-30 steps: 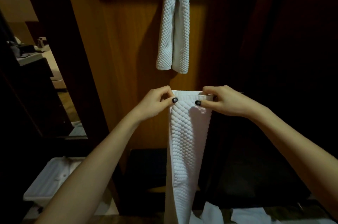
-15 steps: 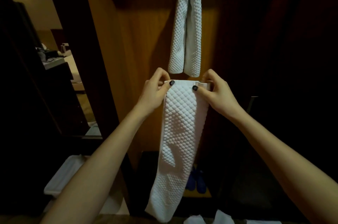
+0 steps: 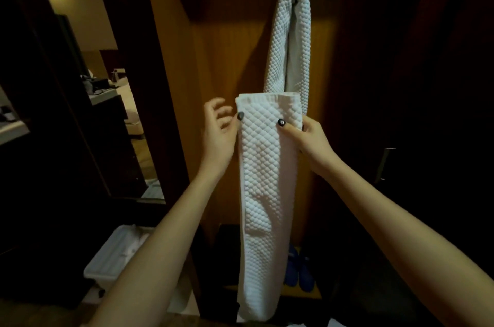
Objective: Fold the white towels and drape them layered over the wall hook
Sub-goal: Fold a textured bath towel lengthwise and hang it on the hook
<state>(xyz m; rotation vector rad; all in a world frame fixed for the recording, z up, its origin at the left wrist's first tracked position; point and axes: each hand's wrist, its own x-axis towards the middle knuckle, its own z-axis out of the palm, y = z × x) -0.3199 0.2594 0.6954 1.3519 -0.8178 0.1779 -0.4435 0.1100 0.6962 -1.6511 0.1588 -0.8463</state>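
Note:
One white waffle-textured towel (image 3: pixel 294 46) hangs doubled over the wall hook (image 3: pixel 294 0), which mostly hides the hook. A second white towel (image 3: pixel 267 179), folded into a long narrow strip, hangs straight down in front of me, its top edge overlapping the lower end of the hung one. My right hand (image 3: pixel 304 134) pinches the strip's upper right edge, thumb on the front. My left hand (image 3: pixel 219 126) is beside the upper left edge, fingers spread loose off the cloth. Only its thumb tip touches the towel.
The hook sits on a wooden wall panel (image 3: pixel 227 59). A white plastic bin (image 3: pixel 107 260) stands on the floor at lower left. Blue slippers (image 3: pixel 299 268) lie below the towels. A dark door with a metal handle (image 3: pixel 383 163) is at the right, an open doorway at the left.
Both hands lifted the folded strip higher, up to the bottom of the hung towel. My left hand's fingers came off the top left corner and spread open; my right hand kept its pinch.

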